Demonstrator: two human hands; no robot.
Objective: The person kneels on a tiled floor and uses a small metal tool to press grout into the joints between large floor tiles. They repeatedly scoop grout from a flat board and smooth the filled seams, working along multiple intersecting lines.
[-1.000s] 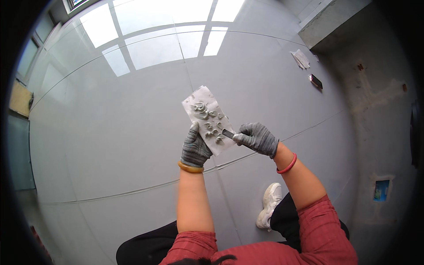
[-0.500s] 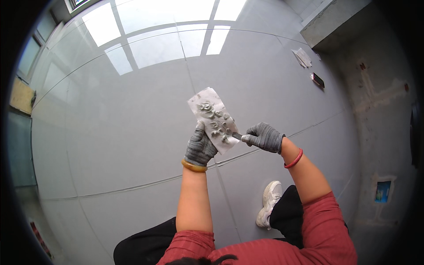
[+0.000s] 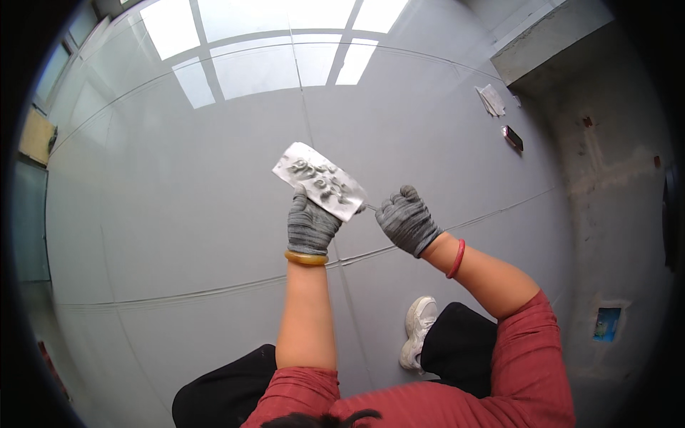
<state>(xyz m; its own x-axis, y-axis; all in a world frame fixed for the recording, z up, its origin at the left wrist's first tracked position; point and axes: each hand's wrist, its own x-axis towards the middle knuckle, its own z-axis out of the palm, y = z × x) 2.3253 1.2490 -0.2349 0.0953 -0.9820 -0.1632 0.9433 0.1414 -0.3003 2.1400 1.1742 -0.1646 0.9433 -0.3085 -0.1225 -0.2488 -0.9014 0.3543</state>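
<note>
My left hand (image 3: 312,227), in a grey knitted glove, grips a white rectangular sheet of paper or card (image 3: 297,152) from below, with the thumb at its near edge. Lumps of grey paste (image 3: 321,184) are spread over the sheet's upper face. To the right, my gloved right hand (image 3: 408,222) is closed round a small putty knife (image 3: 370,207). Only a thin, edge-on piece of the knife shows between that hand and the sheet's right end; the fist hides its handle. Whether the knife touches the sheet, I cannot tell.
Large glossy grey floor tiles (image 3: 193,207) with dark seams lie beneath my hands. White papers (image 3: 491,100) and a phone-like dark object (image 3: 512,138) rest at the far right, near a rough grey wall (image 3: 606,200). My white shoe (image 3: 418,332) stands below my right forearm.
The sheet has turned counterclockwise and shifted left with my left hand. My right hand has drawn the putty knife off the paste and rolled, so the blade shows edge-on.
</note>
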